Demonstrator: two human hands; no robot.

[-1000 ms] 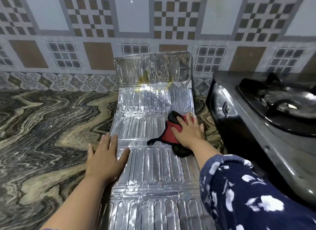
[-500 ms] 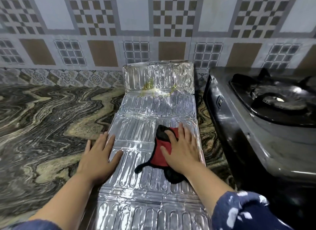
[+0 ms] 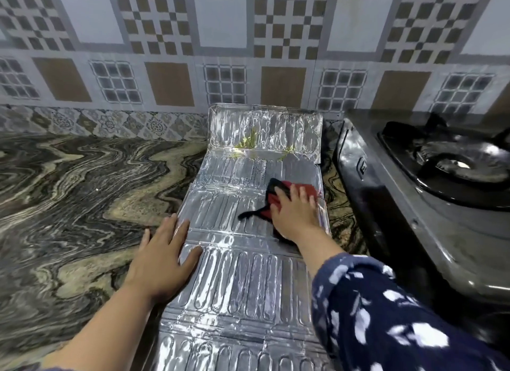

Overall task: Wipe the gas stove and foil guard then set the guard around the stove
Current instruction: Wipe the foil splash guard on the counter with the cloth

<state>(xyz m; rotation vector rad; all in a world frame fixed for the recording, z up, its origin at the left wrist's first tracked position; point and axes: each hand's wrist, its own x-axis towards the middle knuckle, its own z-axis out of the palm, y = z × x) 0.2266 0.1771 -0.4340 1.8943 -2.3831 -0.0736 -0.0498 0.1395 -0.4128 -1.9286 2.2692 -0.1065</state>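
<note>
The ribbed foil guard (image 3: 242, 282) lies flat along the marbled counter, its far panel propped against the wall with yellow-green stains on it. My right hand (image 3: 295, 213) presses flat on a red and black cloth (image 3: 278, 194) at the guard's right side, over its third panel from the wall. My left hand (image 3: 162, 257) rests palm down on the guard's left edge, fingers spread, half on the counter. The dark gas stove (image 3: 430, 199) stands to the right of the guard, with a black burner top.
The marbled counter (image 3: 69, 199) stretches left of the guard. A patterned tile wall (image 3: 220, 53) rises behind. A narrow strip of counter separates the guard from the stove's side.
My right hand has slid the cloth away from me and to the right along the guard. My left hand has stayed on the left edge.
</note>
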